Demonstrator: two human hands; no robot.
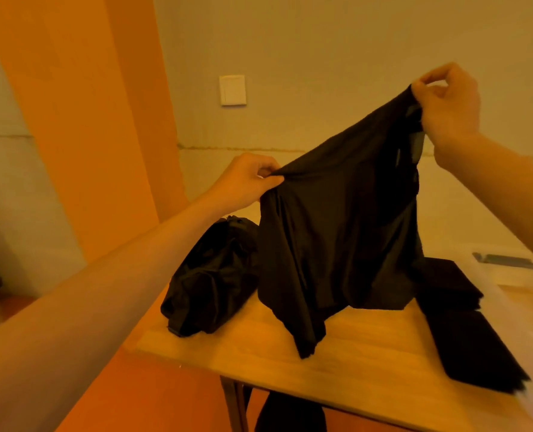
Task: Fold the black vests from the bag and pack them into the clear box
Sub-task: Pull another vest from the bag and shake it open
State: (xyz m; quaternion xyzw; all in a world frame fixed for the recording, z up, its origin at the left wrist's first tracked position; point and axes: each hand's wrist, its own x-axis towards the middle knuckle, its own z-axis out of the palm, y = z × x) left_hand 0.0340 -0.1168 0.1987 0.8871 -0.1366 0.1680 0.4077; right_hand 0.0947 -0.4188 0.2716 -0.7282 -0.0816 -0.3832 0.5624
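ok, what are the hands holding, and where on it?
One black vest, pinched along its top edge: left hand at the lower end, right hand at the higher end.

A white wall switch plate (232, 90) sits between and above the left fingers (273, 181) and right fingers (435, 74). Below both stands a wooden table (368, 366) (pale top, dark leg). An orange wall panel (81, 120) rises left of the left fingers.

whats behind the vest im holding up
The vest, held up by the left hand and right hand, covers the middle of the table. The black bag shows past its left edge, a folded black pile past its right; whatever lies between them is hidden.
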